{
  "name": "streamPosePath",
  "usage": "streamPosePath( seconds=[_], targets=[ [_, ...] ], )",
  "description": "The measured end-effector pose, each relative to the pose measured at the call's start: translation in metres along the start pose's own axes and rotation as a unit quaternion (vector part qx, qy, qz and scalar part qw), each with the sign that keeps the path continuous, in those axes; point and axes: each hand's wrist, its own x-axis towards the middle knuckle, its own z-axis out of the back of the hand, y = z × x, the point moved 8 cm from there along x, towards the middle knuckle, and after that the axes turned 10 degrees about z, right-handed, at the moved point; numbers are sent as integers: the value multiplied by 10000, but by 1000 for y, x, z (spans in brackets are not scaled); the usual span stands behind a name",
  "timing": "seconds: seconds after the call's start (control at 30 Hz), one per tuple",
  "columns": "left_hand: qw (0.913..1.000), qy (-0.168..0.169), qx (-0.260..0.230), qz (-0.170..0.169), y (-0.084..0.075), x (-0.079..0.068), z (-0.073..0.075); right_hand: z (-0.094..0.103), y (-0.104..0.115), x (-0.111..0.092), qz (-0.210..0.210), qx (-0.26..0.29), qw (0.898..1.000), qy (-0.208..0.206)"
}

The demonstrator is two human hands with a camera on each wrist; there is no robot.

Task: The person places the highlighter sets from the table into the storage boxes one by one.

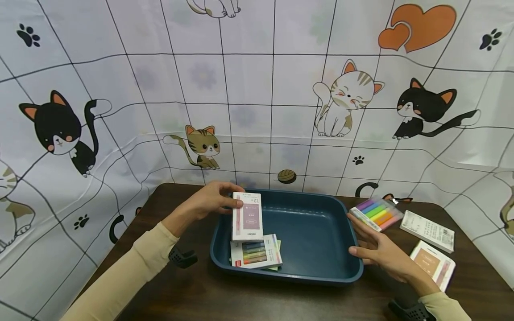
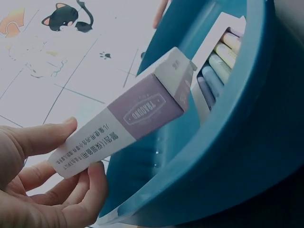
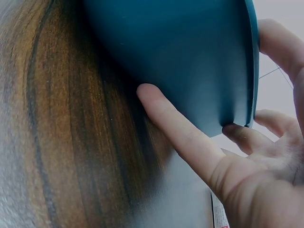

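Observation:
My left hand (image 1: 206,200) pinches a slim white and purple box (image 1: 247,218) between thumb and fingers, over the left side of a blue tray (image 1: 305,236). In the left wrist view the box (image 2: 152,107) is tilted, its far end above the tray's inside. Beneath it in the tray lies a white windowed box of coloured sticks (image 1: 259,253), with a green edge showing under it. My right hand (image 1: 375,247) touches the tray's right side; in the right wrist view its straight thumb (image 3: 175,123) rests against the outer wall (image 3: 185,57), other fingers at the rim.
Right of the tray on the dark wooden table (image 1: 192,294) lie a clear case of bright coloured pens (image 1: 377,214), a white box with printed text (image 1: 427,230) and a white and orange box (image 1: 433,263). A cat-patterned sheet (image 1: 249,111) hangs behind the table.

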Motion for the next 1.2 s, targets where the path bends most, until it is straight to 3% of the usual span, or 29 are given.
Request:
streamPosePath(
  seconds=[0.3, 0.57, 1.03, 1.2],
  targets=[
    [9998, 2, 180, -28, 3, 6, 3, -2, 2, 3, 59, -21, 9999, 86],
    [9926, -511, 1050, -322, -6, -2, 12, 0, -2, 2, 19, 3, 10000, 30],
    [9893, -744, 1226, -281, -1, -9, 23, 2, -4, 1, -3, -35, 10000, 36],
    [9911, -739, 1090, -213, 9, -10, 28, 1, -2, 0, -32, -20, 10000, 37]
  ],
)
